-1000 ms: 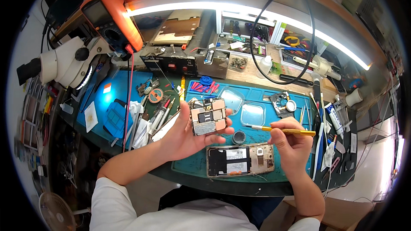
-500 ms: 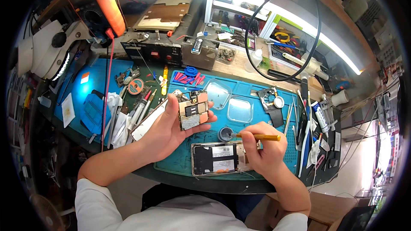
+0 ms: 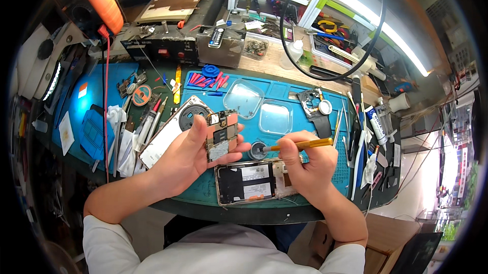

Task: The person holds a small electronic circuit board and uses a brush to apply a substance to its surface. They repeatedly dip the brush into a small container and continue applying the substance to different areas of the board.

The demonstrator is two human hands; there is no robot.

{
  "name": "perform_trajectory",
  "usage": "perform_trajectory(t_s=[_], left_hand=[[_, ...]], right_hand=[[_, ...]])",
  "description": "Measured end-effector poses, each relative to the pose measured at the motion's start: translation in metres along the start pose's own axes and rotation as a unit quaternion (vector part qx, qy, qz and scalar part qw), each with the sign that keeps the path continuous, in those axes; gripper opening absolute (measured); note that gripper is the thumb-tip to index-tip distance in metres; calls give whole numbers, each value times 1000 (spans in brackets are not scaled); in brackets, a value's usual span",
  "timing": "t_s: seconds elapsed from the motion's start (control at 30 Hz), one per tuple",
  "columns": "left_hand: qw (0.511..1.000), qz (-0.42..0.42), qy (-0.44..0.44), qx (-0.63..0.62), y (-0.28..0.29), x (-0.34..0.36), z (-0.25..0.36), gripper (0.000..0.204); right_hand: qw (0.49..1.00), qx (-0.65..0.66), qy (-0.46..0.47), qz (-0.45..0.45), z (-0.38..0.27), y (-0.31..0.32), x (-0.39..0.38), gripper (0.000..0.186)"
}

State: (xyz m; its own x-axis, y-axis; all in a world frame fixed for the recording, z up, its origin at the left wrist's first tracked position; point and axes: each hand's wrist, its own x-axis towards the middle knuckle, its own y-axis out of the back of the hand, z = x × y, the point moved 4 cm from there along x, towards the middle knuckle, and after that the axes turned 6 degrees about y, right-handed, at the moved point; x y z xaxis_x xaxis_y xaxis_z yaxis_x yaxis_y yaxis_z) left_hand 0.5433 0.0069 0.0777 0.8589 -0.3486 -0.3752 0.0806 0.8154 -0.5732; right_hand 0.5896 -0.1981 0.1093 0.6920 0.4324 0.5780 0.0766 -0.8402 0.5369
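Observation:
My left hand (image 3: 180,165) grips a phone circuit board (image 3: 221,133) with copper-coloured and silver shields, thumb over its left edge. My right hand (image 3: 307,165) holds a gold-handled slim tool (image 3: 310,143), whose tip is in or just over a small round jar (image 3: 256,152) of dark content. An opened phone housing (image 3: 246,182) with a black battery lies under my right hand on the blue mat (image 3: 333,172). Behind my left hand is a white phone back or cover (image 3: 155,152) with a black round part (image 3: 188,116). Two clear plastic trays (image 3: 274,116) sit beyond the jar.
A microscope (image 3: 40,55), orange multimeter (image 3: 101,5) and metal-cased devices (image 3: 162,50) stand at left and back. Pens and tools (image 3: 152,124) crowd the left side. Tweezers, tubes (image 3: 377,126) and swabs line the right. Spudgers (image 3: 206,78) lie behind; a black cable loop (image 3: 330,76) hangs overhead.
My right hand has brought the tool from the side above the jar down to it. My left hand still holds the board. The whole view has shifted as my head moved.

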Motion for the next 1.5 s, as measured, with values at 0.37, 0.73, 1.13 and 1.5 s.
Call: perform_trajectory(t_s=[0.37,0.73,1.13,1.5], left_hand=[[1000,7,5,19,0,-3,-2,91],[998,3,-4,56,0,-2,-4,90],[1000,10,3,15,3,0,-3,88],[977,-142,30,-153,7,3,-10,104]], right_hand=[[1000,-2,29,-5,2,-6,-1,9],[1000,25,11,7,4,-8,-5,8],[955,209,-194,77,9,5,-10,16],[972,194,133,28,-25,22,-5,13]])
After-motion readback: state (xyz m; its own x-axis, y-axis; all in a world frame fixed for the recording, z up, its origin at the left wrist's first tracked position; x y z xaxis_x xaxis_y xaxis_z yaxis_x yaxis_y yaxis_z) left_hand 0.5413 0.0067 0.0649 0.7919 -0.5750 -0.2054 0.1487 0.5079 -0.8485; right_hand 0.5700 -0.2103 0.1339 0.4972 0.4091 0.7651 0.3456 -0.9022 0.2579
